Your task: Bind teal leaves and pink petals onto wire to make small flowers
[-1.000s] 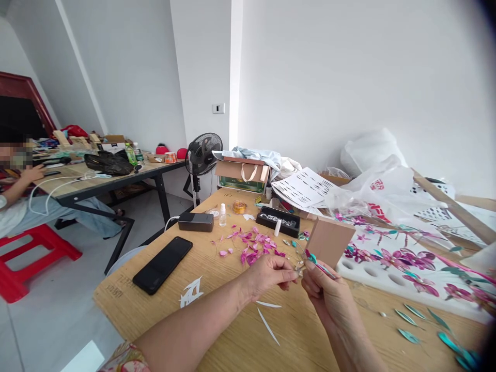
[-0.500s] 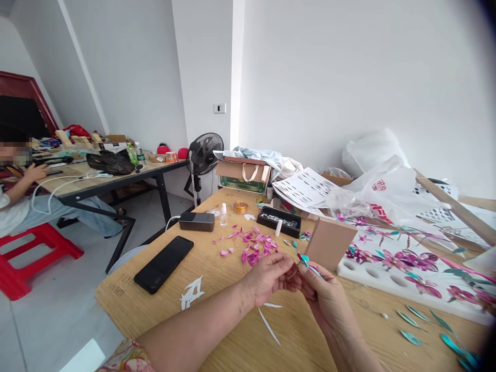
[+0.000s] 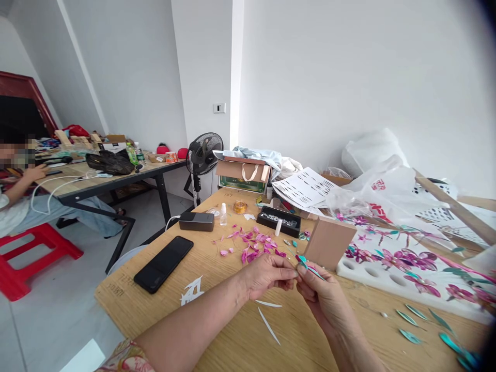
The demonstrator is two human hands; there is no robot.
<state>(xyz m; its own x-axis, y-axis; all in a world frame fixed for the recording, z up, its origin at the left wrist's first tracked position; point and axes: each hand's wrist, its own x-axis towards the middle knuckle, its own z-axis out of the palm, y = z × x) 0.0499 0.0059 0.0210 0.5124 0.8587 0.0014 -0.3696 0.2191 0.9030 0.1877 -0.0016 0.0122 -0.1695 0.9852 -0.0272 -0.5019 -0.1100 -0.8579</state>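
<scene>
My right hand [image 3: 323, 292] pinches a small sprig of teal leaves [image 3: 310, 268] with a bit of magenta, between thumb and fingers. Close against it, my left hand [image 3: 267, 276] has its thumb and fingertips pressed together; what lies in that pinch is too small to make out. Just beyond the hands is a loose pile of magenta petals [image 3: 258, 243]. Thin white strips [image 3: 268, 325] lie below my left hand. Behind my right hand a brown block [image 3: 329, 243] stands upright, slightly tilted.
A phone [image 3: 165, 264], a power bank [image 3: 196, 221], a small clear bottle [image 3: 223, 215] and a black tray [image 3: 279, 221] are on the table. Magenta flowers rest over a white foam block [image 3: 372, 272] at right, near loose teal leaves [image 3: 411, 337]. A person sits at another table.
My left hand has shifted slightly right, and its fingertips have closed in tighter beside the sprig. The sprig in my right hand has tilted a little.
</scene>
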